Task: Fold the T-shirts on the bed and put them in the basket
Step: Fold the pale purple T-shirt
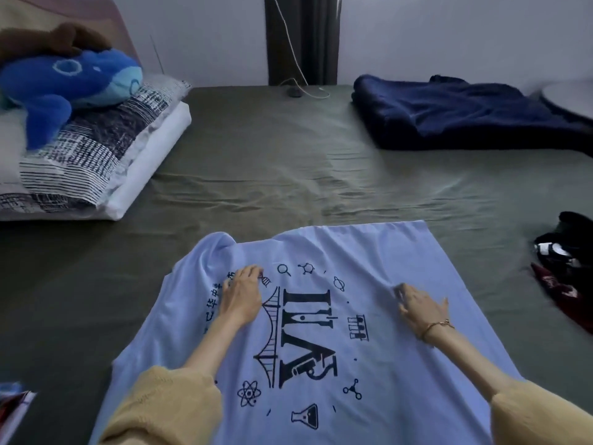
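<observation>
White cotton T-shirt w/ black science print, flat on olive bedsheet; left hand & right hand pressing palms-down, gripping nothing.

Quick count: one white T-shirt spread on the one bed, two hands flat on it. One navy blanket at the far side. One dark clothes heap on the right, maybe two or three garments, too bunched to say. Two stacked pillows, two plush toys: blue, brown. One white cable.
</observation>
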Motion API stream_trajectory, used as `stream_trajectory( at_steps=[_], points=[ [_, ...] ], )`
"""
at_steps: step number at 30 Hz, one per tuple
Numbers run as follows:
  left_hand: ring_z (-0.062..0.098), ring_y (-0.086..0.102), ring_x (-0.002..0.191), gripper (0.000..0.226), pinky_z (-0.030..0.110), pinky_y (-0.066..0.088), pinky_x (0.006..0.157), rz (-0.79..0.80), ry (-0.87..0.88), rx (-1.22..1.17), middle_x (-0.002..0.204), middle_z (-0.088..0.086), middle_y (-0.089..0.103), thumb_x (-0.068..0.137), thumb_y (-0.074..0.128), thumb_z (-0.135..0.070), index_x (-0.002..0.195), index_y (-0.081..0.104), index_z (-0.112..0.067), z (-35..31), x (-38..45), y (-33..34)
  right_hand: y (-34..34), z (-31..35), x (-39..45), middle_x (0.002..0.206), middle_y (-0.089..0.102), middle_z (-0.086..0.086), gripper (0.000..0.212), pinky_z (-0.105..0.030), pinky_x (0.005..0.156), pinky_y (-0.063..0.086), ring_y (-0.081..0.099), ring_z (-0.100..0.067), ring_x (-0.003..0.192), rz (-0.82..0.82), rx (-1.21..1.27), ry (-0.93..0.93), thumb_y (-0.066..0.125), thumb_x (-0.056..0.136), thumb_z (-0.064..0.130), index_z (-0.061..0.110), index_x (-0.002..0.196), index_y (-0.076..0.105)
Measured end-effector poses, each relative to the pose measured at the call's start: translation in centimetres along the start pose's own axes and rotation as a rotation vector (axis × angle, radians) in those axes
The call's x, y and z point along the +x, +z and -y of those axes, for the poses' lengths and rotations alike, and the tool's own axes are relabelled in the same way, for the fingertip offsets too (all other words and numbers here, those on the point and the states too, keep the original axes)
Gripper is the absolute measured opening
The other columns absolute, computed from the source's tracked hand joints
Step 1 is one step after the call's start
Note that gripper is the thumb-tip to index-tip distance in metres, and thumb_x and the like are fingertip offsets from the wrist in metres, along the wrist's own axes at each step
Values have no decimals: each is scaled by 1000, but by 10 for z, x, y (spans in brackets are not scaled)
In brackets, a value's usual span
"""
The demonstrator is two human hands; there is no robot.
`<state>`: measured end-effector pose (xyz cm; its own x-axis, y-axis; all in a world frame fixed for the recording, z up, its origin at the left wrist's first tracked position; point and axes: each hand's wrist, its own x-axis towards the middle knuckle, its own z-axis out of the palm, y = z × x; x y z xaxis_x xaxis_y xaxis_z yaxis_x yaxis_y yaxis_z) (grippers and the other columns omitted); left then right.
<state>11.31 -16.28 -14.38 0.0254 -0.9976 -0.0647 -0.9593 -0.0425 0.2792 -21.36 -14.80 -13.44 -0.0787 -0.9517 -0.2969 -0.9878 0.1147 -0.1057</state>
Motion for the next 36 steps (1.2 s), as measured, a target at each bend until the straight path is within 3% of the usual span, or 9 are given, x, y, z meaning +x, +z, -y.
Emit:
stream_trajectory(
  at_steps=[9,13,16,19,22,24,28,31,36],
  points=[
    [13,14,145,51,46,11,116,115,47,-11,157,-4,20,101,32,-17,151,18,-19,-33,110,-17,-35,-10,100,139,40,-2,44,-33,73,47,56,-27,110,-12,139,7,39,91,4,13,134,38],
    [27,27,132,64,49,28,109,354,22,-128,137,5,41,92,51,-41,148,25,-30,-41,161,-12,-54,-24,160,157,15,3,71,-38,107,34,23,-15,141,3,-10,-37,42,87,-3,14,149,13],
    [27,31,119,57,50,31,106,540,-31,-178,108,-1,54,66,55,-63,118,53,-40,-51,186,-15,-61,-35,190,156,13,3,82,-41,111,22,11,-13,144,27,-254,-43,55,88,9,18,150,4],
    [24,32,119,23,48,30,104,636,-71,-198,79,1,53,80,63,-41,77,55,-20,-54,202,-17,-60,-52,208,134,35,0,56,-48,110,25,31,-18,128,-15,-423,-56,64,85,25,21,132,33],
    [26,37,118,36,61,9,109,593,-38,-156,68,-2,46,86,59,-32,61,36,-19,-55,227,-15,-64,-73,231,125,41,-1,33,-59,109,19,36,-18,124,13,-404,-23,60,90,27,18,117,44],
    [30,47,108,40,65,8,109,628,-26,-187,64,-4,43,87,58,-33,59,33,-20,-55,243,-10,-69,-84,246,125,48,-8,15,-45,103,33,41,-24,121,30,-232,2,49,96,20,12,109,48],
    [23,58,81,39,52,32,101,752,-117,-287,83,-4,61,60,59,-65,69,51,-27,-49,264,2,-77,-91,259,118,56,-27,36,-34,83,29,51,-35,110,10,90,37,44,97,9,18,66,28],
    [26,58,113,65,57,28,109,780,-158,-245,116,-2,65,48,57,-72,95,67,-28,-48,270,7,-74,-97,262,117,58,-29,13,-33,82,29,53,-37,109,-2,179,120,47,96,9,-1,94,55],
    [31,53,121,86,52,37,106,765,-253,-339,132,9,56,60,63,-68,125,57,-12,-52,269,11,-73,-102,268,123,52,-31,32,-34,87,34,48,-40,115,86,214,237,42,98,12,-13,117,47]
  ],
)
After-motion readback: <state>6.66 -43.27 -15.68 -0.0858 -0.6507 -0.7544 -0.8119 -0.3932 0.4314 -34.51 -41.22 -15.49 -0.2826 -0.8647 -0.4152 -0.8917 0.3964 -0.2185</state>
